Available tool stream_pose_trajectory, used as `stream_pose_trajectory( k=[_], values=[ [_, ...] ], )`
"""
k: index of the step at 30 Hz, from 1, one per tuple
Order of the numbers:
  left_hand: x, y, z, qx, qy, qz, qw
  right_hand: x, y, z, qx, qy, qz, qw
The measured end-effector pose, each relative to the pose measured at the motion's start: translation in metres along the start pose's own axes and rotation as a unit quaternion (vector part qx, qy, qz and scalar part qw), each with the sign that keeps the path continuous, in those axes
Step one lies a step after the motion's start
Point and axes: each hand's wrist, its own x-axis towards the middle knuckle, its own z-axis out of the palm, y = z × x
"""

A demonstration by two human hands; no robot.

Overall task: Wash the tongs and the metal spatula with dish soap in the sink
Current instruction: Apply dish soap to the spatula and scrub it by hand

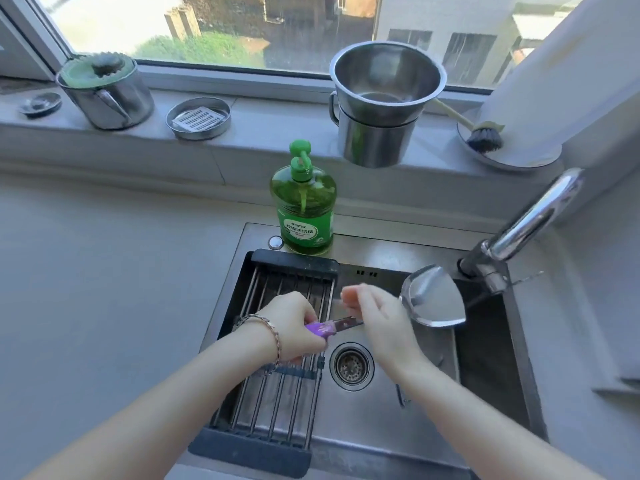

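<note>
The metal spatula [433,301] is held across the sink [381,252], its wide shiny blade at the right below the faucet [535,220]. My left hand [294,323] grips its purple handle above the drying rack. My right hand [375,318] lies over the shaft between handle and blade; its fingers are blurred and raised above the shaft, not wrapped round it. A thin metal piece [401,396], possibly the tongs, shows on the sink floor under my right forearm. The green dish soap bottle [304,209] stands on the sink's back rim.
A black roll-up drying rack [277,410] covers the sink's left half, and the drain strainer [351,367] sits beside it. On the windowsill stand stacked steel pots [381,109], a covered steel pot [104,95], a round steel dish [198,117] and a dish brush [483,138].
</note>
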Motion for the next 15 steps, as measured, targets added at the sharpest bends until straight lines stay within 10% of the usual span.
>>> stream_pose_trajectory(
  k=[5,9,15],
  values=[
    [-0.024,0.018,0.022,-0.094,-0.039,0.025,0.995,-0.051,0.061,-0.026,-0.292,-0.073,-0.309,0.902],
    [-0.041,0.023,0.031,-0.132,-0.034,0.024,0.99,-0.045,0.066,-0.064,-0.329,0.003,-0.232,0.916],
    [-0.056,0.029,0.032,-0.134,-0.024,0.039,0.99,-0.054,0.055,-0.066,-0.378,-0.088,-0.322,0.864]
  ],
)
